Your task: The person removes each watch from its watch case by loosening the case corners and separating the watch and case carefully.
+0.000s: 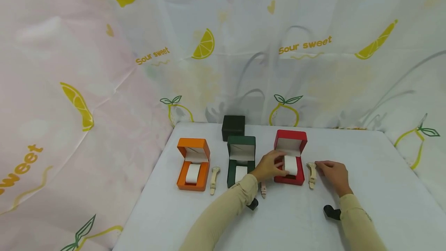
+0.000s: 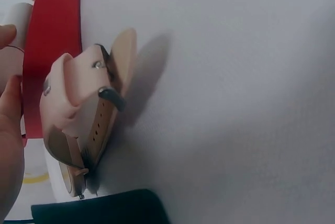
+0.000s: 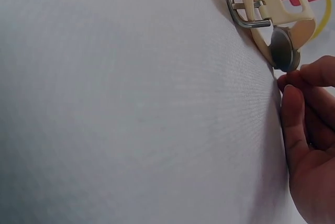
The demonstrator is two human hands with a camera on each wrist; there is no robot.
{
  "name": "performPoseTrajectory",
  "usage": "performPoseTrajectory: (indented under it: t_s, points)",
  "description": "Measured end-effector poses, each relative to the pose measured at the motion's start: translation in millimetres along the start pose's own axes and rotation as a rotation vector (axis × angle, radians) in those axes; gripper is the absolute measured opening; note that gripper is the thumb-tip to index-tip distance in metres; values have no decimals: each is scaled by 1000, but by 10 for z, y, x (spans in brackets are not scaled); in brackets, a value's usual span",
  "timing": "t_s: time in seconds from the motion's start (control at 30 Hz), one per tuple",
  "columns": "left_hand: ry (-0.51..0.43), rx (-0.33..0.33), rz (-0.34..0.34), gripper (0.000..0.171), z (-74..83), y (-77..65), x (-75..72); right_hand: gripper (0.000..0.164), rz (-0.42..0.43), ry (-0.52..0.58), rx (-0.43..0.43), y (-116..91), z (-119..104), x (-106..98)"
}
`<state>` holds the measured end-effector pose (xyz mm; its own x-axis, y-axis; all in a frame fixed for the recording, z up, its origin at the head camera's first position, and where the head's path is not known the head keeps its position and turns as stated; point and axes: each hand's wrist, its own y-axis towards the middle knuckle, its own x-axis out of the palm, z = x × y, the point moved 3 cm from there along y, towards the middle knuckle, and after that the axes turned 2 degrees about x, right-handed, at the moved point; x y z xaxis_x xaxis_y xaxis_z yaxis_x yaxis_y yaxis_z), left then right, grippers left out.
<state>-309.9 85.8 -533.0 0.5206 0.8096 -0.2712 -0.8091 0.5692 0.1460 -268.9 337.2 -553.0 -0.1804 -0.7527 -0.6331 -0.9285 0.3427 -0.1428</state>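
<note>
My left hand point(image 1: 271, 165) is at the open red watch box point(image 1: 302, 175), thumb and fingers pinching the white watch cushion point(image 1: 290, 165) inside it. To the right of that box lies a cream watch point(image 1: 312, 175) on its side. My right hand point(image 1: 335, 173) rests on the table with its fingertips at the edge of that watch's case, fingers loosely bent and not wrapped round it; the right wrist view shows its metal back point(image 3: 283, 49). Beside my left wrist is a pink watch point(image 2: 78, 85), partly hidden by the sleeve in the head view.
An open green box point(image 1: 241, 148) with a white cushion and an open orange box point(image 1: 182, 177) with a white cushion stand to the left. Another cream watch point(image 1: 214, 180) lies between them. Behind is a closed black box point(image 1: 233, 128), near the hanging lemon-print cloth point(image 1: 244, 76).
</note>
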Motion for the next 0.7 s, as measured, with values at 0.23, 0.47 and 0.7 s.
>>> performPoseTrajectory:
  t_s: [0.23, 0.47, 0.7]
  points:
    - [406, 85, -72, 61, 27, -2, 48, 44, -2, -7, -21, 11, 12, 10]
    - [910, 175, -150, 43, 178, -44, 120, 42, 23, 0, -44, -4, -7, 5]
    - [1386, 306, -219, 31, 262, -97, 207, 42, -8, -8, -56, -29, -34, -11]
